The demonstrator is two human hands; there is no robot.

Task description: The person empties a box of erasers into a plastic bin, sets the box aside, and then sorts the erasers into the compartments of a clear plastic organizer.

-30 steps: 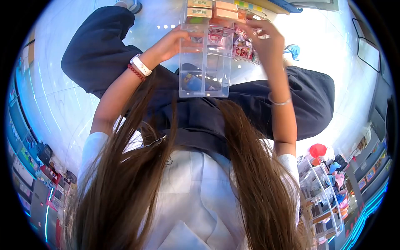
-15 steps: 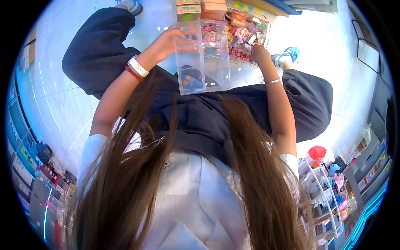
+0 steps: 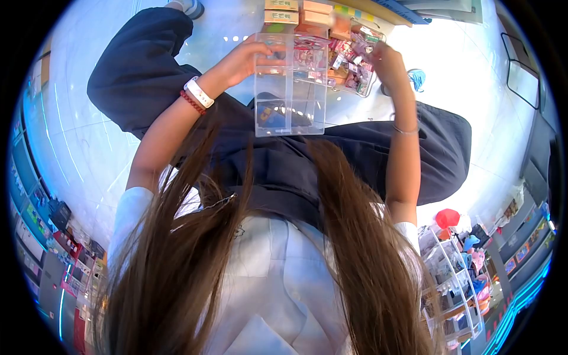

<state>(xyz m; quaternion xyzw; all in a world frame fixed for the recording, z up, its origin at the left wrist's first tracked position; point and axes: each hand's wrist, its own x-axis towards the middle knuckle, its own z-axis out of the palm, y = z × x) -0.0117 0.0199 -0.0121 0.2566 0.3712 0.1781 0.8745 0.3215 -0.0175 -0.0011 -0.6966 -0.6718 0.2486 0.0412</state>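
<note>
A clear plastic box (image 3: 290, 115) stands upright between my legs, its walls see-through and its base resting by my dark trousers. My left hand (image 3: 251, 58) grips its upper left side, with fingers showing through the plastic. Beyond the box sits a clear tray (image 3: 368, 89) heaped with small pink, red and orange packets (image 3: 354, 62). My right hand (image 3: 389, 65) is over the tray's right side, fingers curled together; whatever is between them is too small and blurred to name.
Orange boxes (image 3: 315, 16) and yellow-green boxes (image 3: 280, 18) stand behind the clear box. A cardboard carton (image 3: 378, 10) lies at the back. Shiny white floor tiles (image 3: 455, 65) surround my legs. A white wire rack (image 3: 458, 278) with plush items stands at the lower right.
My right hand has lifted and shifted right and away from me over the packets. The clear box has turned slightly and moved a little right, with my left hand still on it.
</note>
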